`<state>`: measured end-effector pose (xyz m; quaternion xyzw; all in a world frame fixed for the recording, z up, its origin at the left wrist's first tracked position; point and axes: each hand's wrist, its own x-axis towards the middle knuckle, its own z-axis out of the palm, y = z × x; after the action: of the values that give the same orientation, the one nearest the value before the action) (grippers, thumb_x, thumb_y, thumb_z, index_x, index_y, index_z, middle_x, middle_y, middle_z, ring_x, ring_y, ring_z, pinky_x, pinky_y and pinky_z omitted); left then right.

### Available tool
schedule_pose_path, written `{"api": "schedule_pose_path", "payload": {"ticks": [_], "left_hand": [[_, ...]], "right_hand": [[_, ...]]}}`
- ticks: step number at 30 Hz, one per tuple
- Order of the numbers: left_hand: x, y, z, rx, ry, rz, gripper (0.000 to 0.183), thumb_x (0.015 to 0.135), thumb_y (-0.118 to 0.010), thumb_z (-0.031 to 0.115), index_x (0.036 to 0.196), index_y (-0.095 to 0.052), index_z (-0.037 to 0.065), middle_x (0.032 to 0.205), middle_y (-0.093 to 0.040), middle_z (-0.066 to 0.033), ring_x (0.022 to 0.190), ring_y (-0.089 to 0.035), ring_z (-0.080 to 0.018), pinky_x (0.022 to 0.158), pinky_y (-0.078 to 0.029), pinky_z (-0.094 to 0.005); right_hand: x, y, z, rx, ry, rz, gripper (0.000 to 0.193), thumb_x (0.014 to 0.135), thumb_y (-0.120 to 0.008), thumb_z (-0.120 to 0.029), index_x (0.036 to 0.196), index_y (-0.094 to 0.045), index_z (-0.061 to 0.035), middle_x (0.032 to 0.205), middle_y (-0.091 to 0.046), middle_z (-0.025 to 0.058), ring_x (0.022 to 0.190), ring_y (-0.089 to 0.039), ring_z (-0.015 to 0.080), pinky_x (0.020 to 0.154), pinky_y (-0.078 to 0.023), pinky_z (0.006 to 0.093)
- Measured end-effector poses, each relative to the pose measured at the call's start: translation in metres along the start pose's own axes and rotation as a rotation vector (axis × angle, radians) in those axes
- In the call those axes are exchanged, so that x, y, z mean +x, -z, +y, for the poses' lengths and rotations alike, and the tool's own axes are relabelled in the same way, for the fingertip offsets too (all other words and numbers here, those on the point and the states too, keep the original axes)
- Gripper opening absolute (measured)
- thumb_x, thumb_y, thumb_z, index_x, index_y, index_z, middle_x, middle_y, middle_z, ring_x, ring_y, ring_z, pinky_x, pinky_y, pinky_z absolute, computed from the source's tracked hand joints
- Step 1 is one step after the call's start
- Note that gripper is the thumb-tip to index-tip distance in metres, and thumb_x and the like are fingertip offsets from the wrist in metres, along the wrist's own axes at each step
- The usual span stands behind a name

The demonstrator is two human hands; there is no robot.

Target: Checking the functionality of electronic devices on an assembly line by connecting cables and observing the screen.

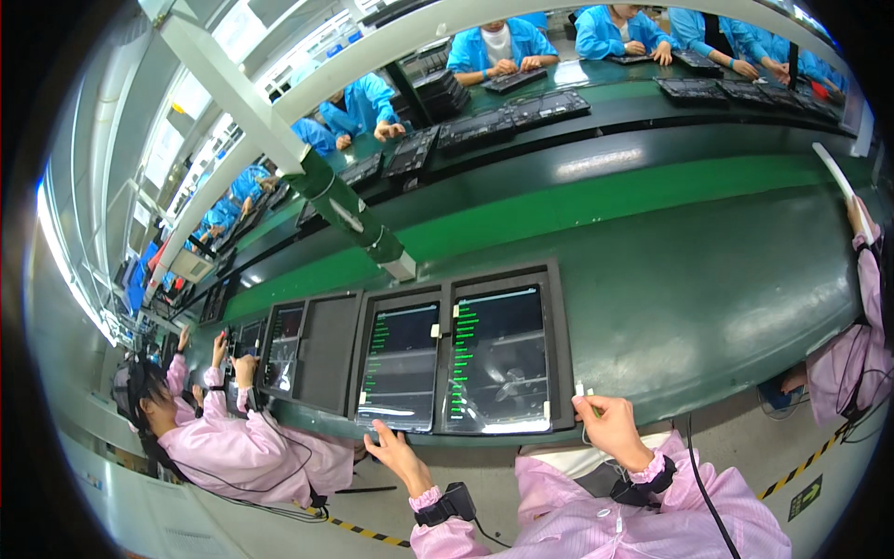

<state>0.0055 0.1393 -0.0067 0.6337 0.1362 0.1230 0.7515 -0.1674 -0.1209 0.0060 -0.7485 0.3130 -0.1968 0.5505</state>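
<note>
Two tablets with dark screens and green text lines lie side by side in a black foam tray point(561, 345). Below the lower edge of the left tablet point(400, 359) is my left hand point(399, 455), its fingers apart and thumb up by the tray's front edge. Just right of the tray, my right hand point(613, 430) pinches a small, slim white plug-like piece point(580, 388); its exact kind is too small to make out. Small white tabs sit on the tablets' edges. The right tablet point(499, 354) shows a glossy film-like reflection.
Another foam tray point(326, 359) with one tablet stands to the left, beside a co-worker in pink point(242, 447). A green-and-white post point(358, 219) rises behind the trays. Across the green bench point(689, 261), people in blue handle dark devices. At far right, another person holds a white strip point(838, 182).
</note>
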Motion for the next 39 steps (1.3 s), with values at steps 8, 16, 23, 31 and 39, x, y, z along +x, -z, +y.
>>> {"api": "schedule_pose_path", "payload": {"ticks": [8,16,23,31,39], "left_hand": [[0.002,-0.017,-0.003,0.079,-0.047,0.066,0.074,0.088,-0.052,0.04,0.133,-0.012,-0.002,0.138,-0.022,-0.024,0.128,-0.027,-0.027,0.108,-0.02,-0.0393],[-0.142,-0.124,0.017,0.08,-0.298,-0.536,0.041,0.086,-0.055,0.005,0.121,-0.035,0.0,0.101,-0.056,-0.0133,0.093,-0.055,-0.019,0.082,-0.045,-0.0286],[-0.241,-0.23,-0.035,0.189,-0.117,-1.414,0.044,0.084,-0.06,0.009,0.121,-0.038,0.0,0.1,-0.058,-0.0128,0.091,-0.057,-0.0167,0.081,-0.046,-0.029],[-0.288,-0.306,-0.094,0.144,-0.195,-1.369,0.034,0.084,-0.06,0.012,0.113,-0.046,-0.001,0.094,-0.06,-0.0116,0.082,-0.06,-0.0143,0.071,-0.05,-0.0266],[-0.281,-0.312,-0.118,0.149,-0.125,-1.356,0.024,0.085,-0.059,0.008,0.103,-0.05,-0.005,0.087,-0.06,-0.0113,0.074,-0.06,-0.013,0.066,-0.051,-0.0235]], "right_hand": [[0.015,0.002,-0.005,0.085,-0.079,-0.188,0.028,0.085,-0.058,-0.027,0.081,-0.066,-0.0002,0.055,-0.061,0.0078,0.048,-0.053,0.0099,0.048,-0.042,0.0279],[0.011,0.072,0.047,0.542,-0.075,0.315,0.02,0.088,-0.055,-0.016,0.086,-0.064,0.0016,0.069,-0.06,0.0023,0.057,-0.052,0.0047,0.046,-0.04,0.0187],[0.023,0.156,0.077,0.297,0.008,0.735,0.022,0.086,-0.057,-0.013,0.073,-0.062,0.0034,0.061,-0.057,-0.0003,0.053,-0.046,0.0024,0.047,-0.035,0.019],[0.025,0.155,0.098,-0.192,0.204,0.922,0.021,0.076,-0.063,-0.011,0.06,-0.055,-0.0002,0.051,-0.049,0.0127,0.044,-0.048,0.025,0.044,-0.035,0.0338],[0.03,0.155,0.087,-0.294,0.059,0.92,0.018,0.073,-0.065,-0.015,0.06,-0.059,-0.0036,0.055,-0.055,0.0111,0.047,-0.053,0.0281,0.044,-0.039,0.0359]]}}
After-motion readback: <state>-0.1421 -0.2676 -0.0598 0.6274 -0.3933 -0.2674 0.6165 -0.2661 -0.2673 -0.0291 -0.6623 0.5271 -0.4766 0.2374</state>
